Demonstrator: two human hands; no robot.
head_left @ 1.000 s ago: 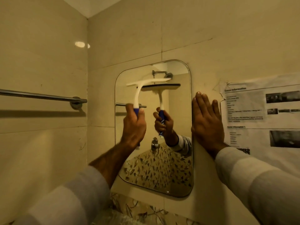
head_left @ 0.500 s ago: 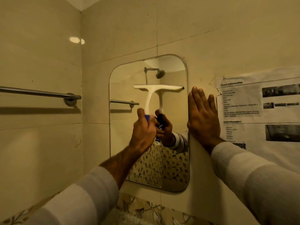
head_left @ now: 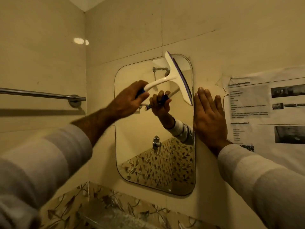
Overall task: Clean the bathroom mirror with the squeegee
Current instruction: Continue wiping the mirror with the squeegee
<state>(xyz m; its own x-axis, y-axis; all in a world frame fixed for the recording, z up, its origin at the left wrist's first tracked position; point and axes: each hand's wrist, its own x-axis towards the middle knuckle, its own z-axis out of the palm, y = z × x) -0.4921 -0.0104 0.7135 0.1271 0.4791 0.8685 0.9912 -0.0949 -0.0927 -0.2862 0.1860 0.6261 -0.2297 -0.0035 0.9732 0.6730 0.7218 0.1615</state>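
Left hand: the left hand [head_left: 130, 98] is curling its fingers round the blue grip of the white plastic squeegee [head_left: 175, 76], and the picture is blurring slightly there
Squeegee: its blade is standing steeply tilted, almost upright, lying against the upper right part of the glass, with the top end poking just past the upper edge
Mirror: the rounded-corner frameless wall mirror [head_left: 142, 156] is hanging on the pale beige tiled wall [head_left: 125, 27], reflecting the gripping hand, a shower fitting and leaf-patterned tiles
Right hand: the right hand [head_left: 209, 118] is lying flat on the wall just beside the mirror's right edge, fingers straight and pointing up, gripping nothing
Around: a chrome towel rail [head_left: 41, 94] is sitting on the left wall, and a printed paper sheet [head_left: 264, 111] is sticking to the wall right of the flat hand
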